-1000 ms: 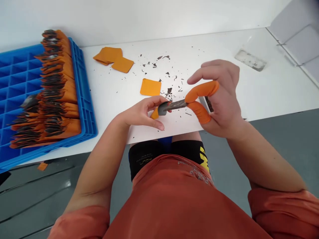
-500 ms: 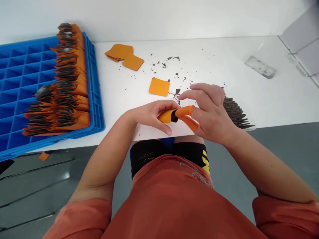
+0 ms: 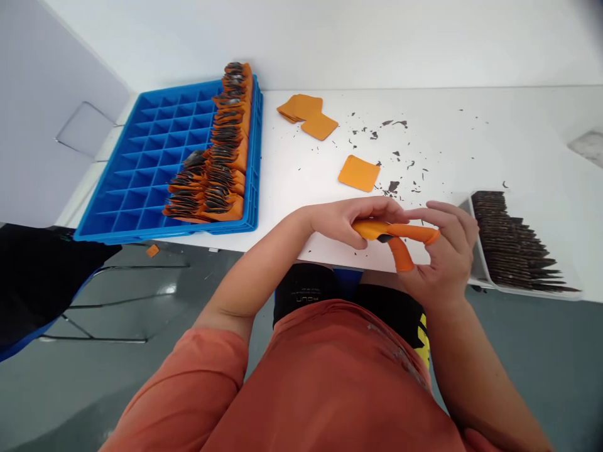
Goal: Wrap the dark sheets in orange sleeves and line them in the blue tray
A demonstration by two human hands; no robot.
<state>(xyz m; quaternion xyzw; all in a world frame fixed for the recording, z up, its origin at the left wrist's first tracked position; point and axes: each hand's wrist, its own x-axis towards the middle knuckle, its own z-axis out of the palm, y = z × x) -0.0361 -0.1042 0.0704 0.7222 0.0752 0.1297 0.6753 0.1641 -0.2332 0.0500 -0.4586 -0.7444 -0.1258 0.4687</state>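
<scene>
My left hand (image 3: 346, 220) is closed round an orange packet (image 3: 371, 229) above the front edge of the table. Something dark shows at the packet's right-hand opening. My right hand (image 3: 438, 251) wears orange finger covers on its thumb and index finger, and their tips pinch the dark piece at that opening. The other fingers of this hand are bent and raised. A single orange packet (image 3: 358, 174) lies flat beyond my hands, with dark flakes (image 3: 394, 186) scattered beside it.
On the left stands a blue divided crate (image 3: 258, 157), partly filled with orange packets holding dark pieces (image 3: 226, 169). More orange packets (image 3: 306, 107) lie at the back. A white tray (image 3: 480, 263) of stacked dark pieces (image 3: 509, 245) sits at the right front edge.
The view has turned to the left, bringing the whole crate into sight. My right hand has tilted more upright, and its covered fingertips have closed in on the packet's opening.
</scene>
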